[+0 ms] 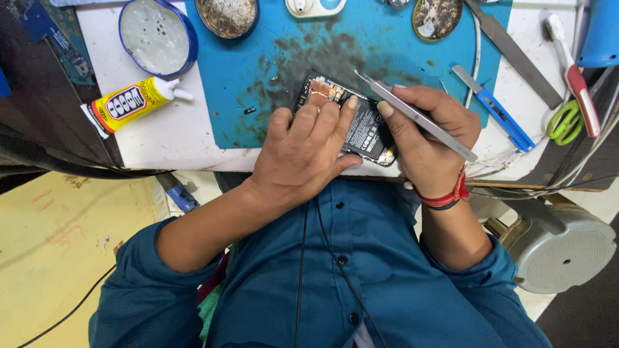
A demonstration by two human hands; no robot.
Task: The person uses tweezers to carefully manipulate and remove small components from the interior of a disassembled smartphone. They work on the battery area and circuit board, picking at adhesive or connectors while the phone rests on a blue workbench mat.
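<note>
My left hand (308, 149) presses flat on the opened phone (361, 125), its black innards and copper coil bared. My right hand (429, 138) grips metal tweezers (416, 116); their tips seem closed.

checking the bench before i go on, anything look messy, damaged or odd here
The teal work mat carries a wide dark smear above the opened phone, like ground-in grime. The phone has no back cover, so its innards show. The left hand presses on it; the right hand holds metal tweezers.
</note>
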